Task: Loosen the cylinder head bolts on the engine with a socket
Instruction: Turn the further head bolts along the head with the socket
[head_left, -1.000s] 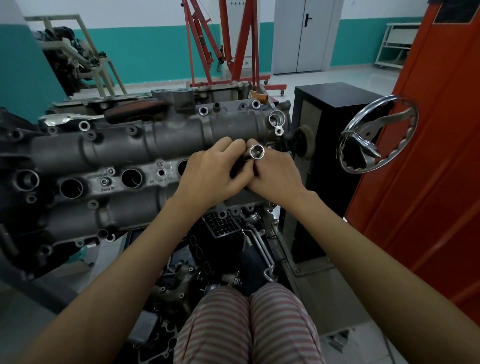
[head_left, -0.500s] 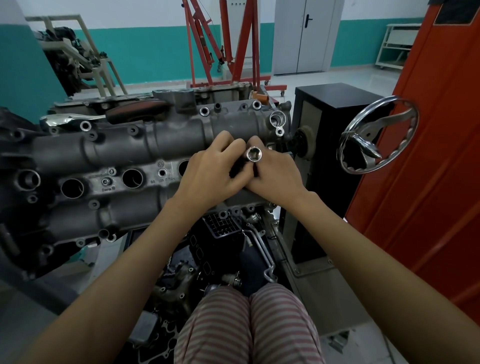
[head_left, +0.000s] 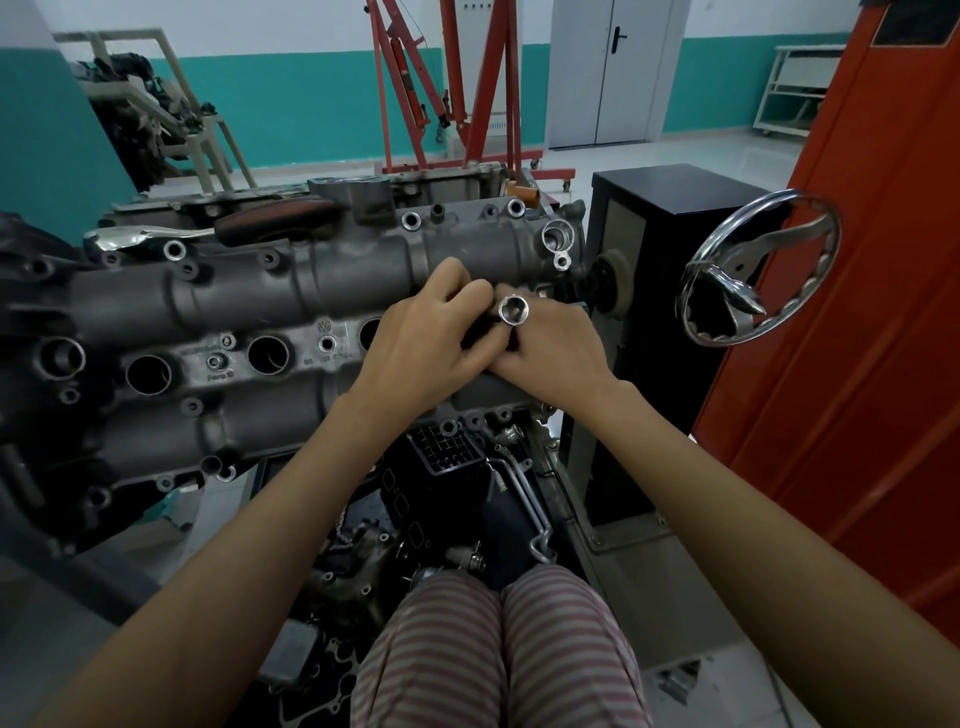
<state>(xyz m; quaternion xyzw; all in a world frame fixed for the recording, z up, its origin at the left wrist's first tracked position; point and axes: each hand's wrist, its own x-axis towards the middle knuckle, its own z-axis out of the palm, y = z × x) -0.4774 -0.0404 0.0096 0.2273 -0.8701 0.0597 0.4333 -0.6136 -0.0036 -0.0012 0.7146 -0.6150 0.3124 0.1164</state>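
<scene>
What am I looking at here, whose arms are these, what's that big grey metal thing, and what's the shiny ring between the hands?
The picture comes from a camera worn on a person's head, looking down at their own arms. The big grey block is an engine on a stand. The left hand and right hand meet over it, holding a shiny socket, its open end facing the camera. Whatever dark tool it sits on is mostly hidden by fingers. A ratchet wrench rests on the engine's far edge. At right is a chrome handwheel.

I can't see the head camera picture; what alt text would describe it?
Two bare hands, left hand and right hand, meet over a grey metal engine cylinder head, holding a shiny silver socket between them, its open end facing the camera. A chrome handwheel stands to the right.
</scene>
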